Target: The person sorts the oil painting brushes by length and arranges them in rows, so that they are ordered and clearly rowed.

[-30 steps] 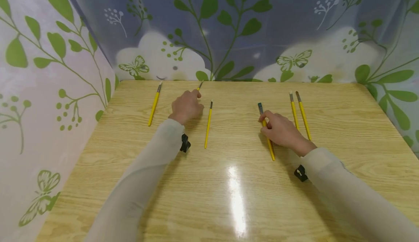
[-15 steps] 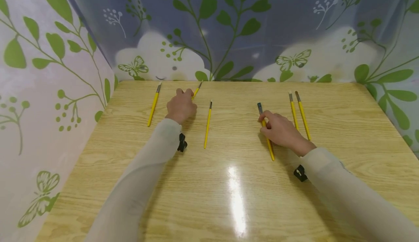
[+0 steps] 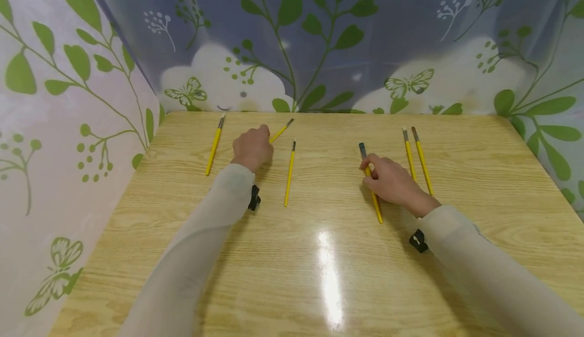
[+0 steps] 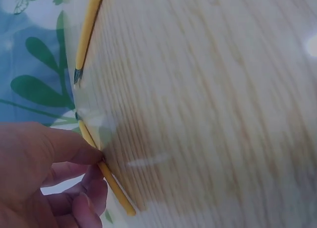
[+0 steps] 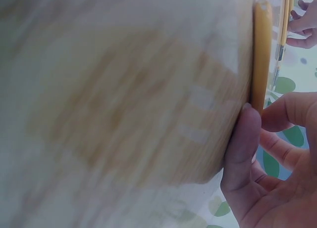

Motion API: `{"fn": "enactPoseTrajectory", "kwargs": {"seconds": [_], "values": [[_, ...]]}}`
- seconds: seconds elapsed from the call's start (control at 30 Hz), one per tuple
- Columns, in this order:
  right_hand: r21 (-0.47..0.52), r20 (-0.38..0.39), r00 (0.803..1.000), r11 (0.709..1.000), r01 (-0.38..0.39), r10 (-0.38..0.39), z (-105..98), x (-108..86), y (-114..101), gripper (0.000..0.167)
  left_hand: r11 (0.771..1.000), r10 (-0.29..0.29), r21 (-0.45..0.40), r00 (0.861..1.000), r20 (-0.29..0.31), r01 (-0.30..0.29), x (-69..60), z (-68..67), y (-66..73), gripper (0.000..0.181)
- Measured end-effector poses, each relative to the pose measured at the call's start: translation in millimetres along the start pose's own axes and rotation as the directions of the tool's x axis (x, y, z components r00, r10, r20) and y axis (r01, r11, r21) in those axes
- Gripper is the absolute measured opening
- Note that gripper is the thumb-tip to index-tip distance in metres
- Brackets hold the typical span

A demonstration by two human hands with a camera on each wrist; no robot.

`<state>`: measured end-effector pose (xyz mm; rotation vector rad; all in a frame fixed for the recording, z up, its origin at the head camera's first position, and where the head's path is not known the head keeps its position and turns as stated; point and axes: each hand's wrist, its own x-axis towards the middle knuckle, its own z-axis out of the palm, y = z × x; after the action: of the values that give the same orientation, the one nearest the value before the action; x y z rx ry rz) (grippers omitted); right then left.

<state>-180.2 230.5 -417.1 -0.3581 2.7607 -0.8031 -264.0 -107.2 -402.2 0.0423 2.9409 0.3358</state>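
Note:
In the head view my left hand (image 3: 253,147) is at the back left of the table, over a thin yellow paintbrush (image 3: 281,130) whose bristle end points to the back right. The left wrist view shows thumb and fingers pinching that paintbrush's handle (image 4: 116,191). My right hand (image 3: 390,180) pinches a yellow paintbrush (image 3: 376,208) with a dark teal flat tip, right of the middle. Thumb and index finger hold its handle (image 5: 261,60) in the right wrist view. Both brushes look to be at table level.
One paintbrush (image 3: 214,147) lies left of my left hand and a thin one (image 3: 290,175) to its right. Two more, a pale-tipped brush (image 3: 410,154) and a brown-tipped brush (image 3: 423,162), lie beyond my right hand. A patterned cloth (image 3: 319,48) hangs behind the wooden table (image 3: 274,276).
My left hand has shifted slightly left. The paintbrush in it has turned, its bristle end swinging right and a little nearer. My right hand and its paintbrush stay where they were.

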Motion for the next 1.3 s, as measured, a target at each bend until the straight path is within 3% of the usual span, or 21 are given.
{"fn": "enactPoseTrajectory", "kwargs": {"seconds": [0.13, 0.27, 0.4, 0.6, 0.63, 0.83, 0.87, 1.3], "values": [[-0.008, -0.004, 1.000, 1.000, 0.003, -0.003, 0.2, 0.3, 0.7, 0.033, 0.998, -0.004, 0.062, 1.000, -0.011, 0.005, 1.7, 1.5, 0.1, 0.020], [-0.016, -0.006, 1.000, 1.000, 0.007, -0.007, -0.2, 0.4, 0.6, 0.033, 0.998, -0.006, 0.062, 1.000, -0.028, 0.007, 2.4, 1.7, -2.2, 0.025], [-0.015, -0.010, 1.000, 1.000, 0.006, -0.006, -1.4, -0.5, -0.9, 0.033, 1.000, -0.006, 0.007, 1.000, -0.021, 0.006, 1.7, -3.6, -3.9, 0.028], [-0.008, -0.005, 1.000, 1.000, 0.007, -0.007, -2.1, -1.5, -2.6, 0.033, 0.997, -0.019, -0.080, 0.998, 0.053, 0.023, -0.3, -10.6, -4.2, 0.033], [-0.008, -0.004, 1.000, 1.000, 0.008, -0.008, -1.9, -1.5, -2.8, 0.033, 0.994, -0.001, -0.109, 0.998, 0.065, 0.008, 10.1, -2.8, -11.7, 0.035], [-0.014, -0.005, 1.000, 1.000, 0.005, -0.005, -1.3, -1.4, -3.0, 0.033, 0.980, 0.047, -0.198, 0.991, 0.124, -0.022, 2.1, -2.9, -11.9, 0.023], [-0.015, -0.005, 1.000, 1.000, 0.004, -0.004, -1.0, -1.3, -2.6, 0.033, 0.981, 0.041, -0.195, 0.991, 0.130, -0.015, -10.4, -10.4, -4.6, 0.023], [-0.022, -0.011, 1.000, 1.000, 0.008, -0.008, 0.4, 0.2, 0.3, 0.033, 0.938, 0.094, -0.347, 0.978, 0.184, -0.025, -20.9, -2.6, -1.5, 0.055]]}}
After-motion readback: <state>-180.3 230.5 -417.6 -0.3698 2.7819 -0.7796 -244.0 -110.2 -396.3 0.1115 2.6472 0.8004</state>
